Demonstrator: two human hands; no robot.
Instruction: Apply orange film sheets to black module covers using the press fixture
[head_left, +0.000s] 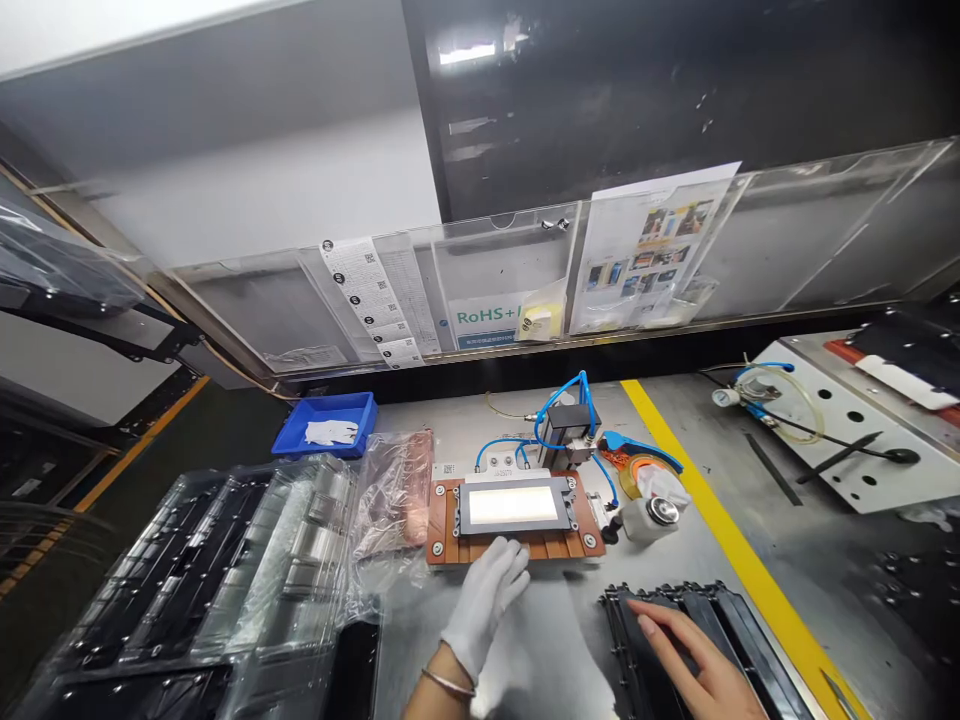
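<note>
A black frame with a bright white rectangular panel [514,505] lies in a brown fixture [442,525] with round metal studs at its corners. My left hand [487,600], in a white glove, is at the fixture's front edge, its fingers stretched toward the frame and nothing visible in them. Whether the fingertips touch the frame, I cannot tell. Over a row of black plastic frames [750,640] at the lower right is my bare right hand [694,655]. Its fingers are extended at the frames' left part, apparently holding nothing; contact is unclear.
Transparent trays [262,560] with black parts fill the left side, beside a plastic bag [390,490]. Behind stand a blue bin [326,425] and a pneumatic cylinder [566,430] with blue hoses. A metal-topped bottle [651,520] is right of the fixture, near yellow tape [697,500].
</note>
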